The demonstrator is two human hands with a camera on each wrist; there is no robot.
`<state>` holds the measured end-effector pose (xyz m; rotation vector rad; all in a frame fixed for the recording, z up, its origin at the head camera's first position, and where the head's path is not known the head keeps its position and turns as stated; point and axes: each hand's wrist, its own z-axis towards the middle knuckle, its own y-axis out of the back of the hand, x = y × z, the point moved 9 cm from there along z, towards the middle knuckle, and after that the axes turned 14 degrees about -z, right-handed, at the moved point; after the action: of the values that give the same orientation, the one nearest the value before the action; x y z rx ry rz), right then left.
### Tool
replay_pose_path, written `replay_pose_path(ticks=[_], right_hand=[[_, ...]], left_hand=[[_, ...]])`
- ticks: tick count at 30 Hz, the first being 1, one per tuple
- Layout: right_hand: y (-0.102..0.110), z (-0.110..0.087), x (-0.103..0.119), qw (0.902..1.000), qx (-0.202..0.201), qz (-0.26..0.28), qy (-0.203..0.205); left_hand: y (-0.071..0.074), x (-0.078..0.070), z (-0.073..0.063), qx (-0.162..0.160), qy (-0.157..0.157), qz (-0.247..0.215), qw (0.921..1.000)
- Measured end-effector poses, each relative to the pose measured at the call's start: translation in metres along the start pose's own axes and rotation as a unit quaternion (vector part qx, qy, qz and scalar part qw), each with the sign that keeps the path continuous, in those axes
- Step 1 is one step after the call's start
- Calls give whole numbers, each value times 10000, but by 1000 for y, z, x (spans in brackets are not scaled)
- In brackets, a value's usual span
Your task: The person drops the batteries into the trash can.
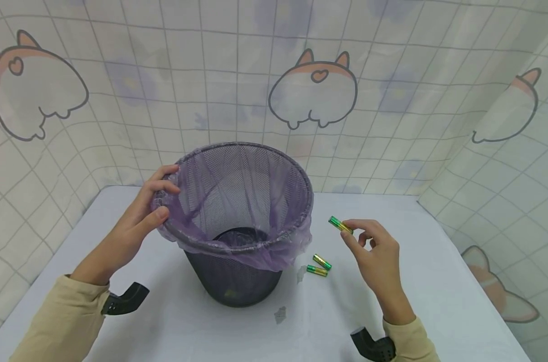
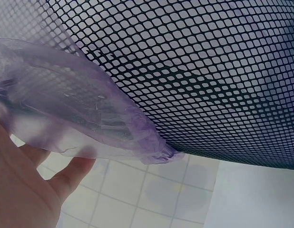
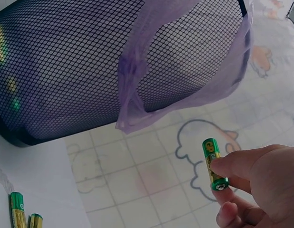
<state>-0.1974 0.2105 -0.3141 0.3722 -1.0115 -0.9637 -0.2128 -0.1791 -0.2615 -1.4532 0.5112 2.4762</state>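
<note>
A black mesh wastebasket [image 1: 235, 289] stands on the table, lined with a thin purple plastic bag [image 1: 274, 256] folded over its rim. My left hand [image 1: 133, 221] grips the rim and bag at the left side, thumb outside. To the right of the basket, my right hand [image 1: 378, 256] pinches a green and gold battery [image 1: 335, 221] between thumb and fingers, above the table and apart from the basket. Below it lie two similar batteries, one [image 1: 322, 261] just behind the other [image 1: 317, 271]. Through the mesh in the right wrist view, green and yellow shapes [image 3: 0, 45] show low inside the basket.
A white table [image 1: 437, 281] carries everything, with small grey patches [image 1: 280, 315] on its surface near the basket. Behind and at both sides hangs a tile-patterned curtain [image 1: 237, 100] with cartoon animal prints. A black wrist camera [image 1: 126, 300] sits at each sleeve.
</note>
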Motion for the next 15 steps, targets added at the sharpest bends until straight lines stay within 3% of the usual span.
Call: replay_pose_path(ticks=[15], right_hand=[[12, 1, 15, 9976, -248, 609, 239]], left_hand=[[-1, -1, 0, -6, -20, -31, 10000]])
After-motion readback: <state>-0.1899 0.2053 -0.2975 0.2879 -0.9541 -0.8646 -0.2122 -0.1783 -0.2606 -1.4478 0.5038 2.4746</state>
